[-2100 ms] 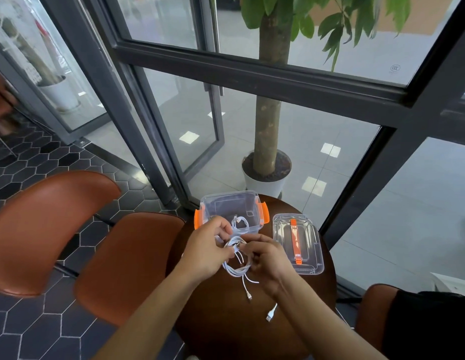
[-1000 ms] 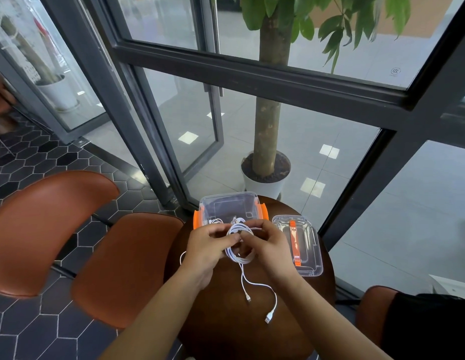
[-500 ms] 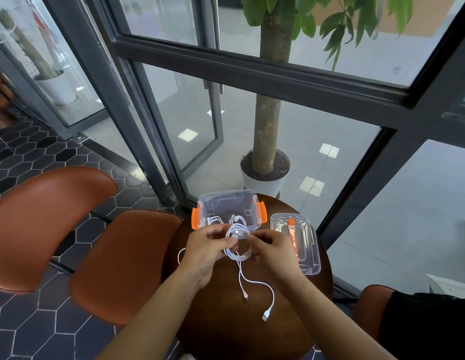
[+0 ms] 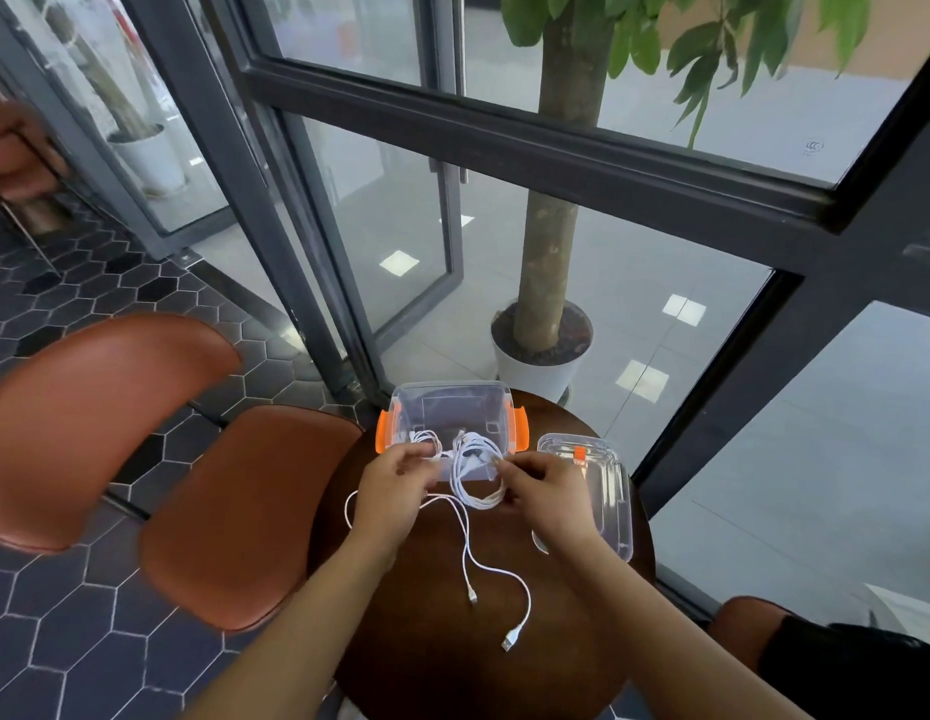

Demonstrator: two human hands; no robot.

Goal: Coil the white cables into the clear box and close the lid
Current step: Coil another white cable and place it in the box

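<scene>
Centre frame, the white cable coil [image 4: 481, 503] sat at the near rim of the clear plastic box with orange latches [image 4: 452, 407], not yet inside. The right hand [image 4: 546, 493] kept its grip pinched on the coil. The left hand [image 4: 395, 485] had come off it within the last half second and gripped a loose white strand [image 4: 347, 509]. Two plug tails trailed across the round brown worktop [image 4: 426, 641]. The clear lid [image 4: 611, 511] lay off, right of the box. Judgement: coiling unfinished.

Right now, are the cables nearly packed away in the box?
Not quite. Done: one small white coil seems to lie in the clear box. In hand: the right hand pinches a half-wound cable in front of the box, the left hand holds a strand of it, and two ends trail on the table. Left: finish coiling, put it in, then fit the lid, which lies beside the box.
</scene>
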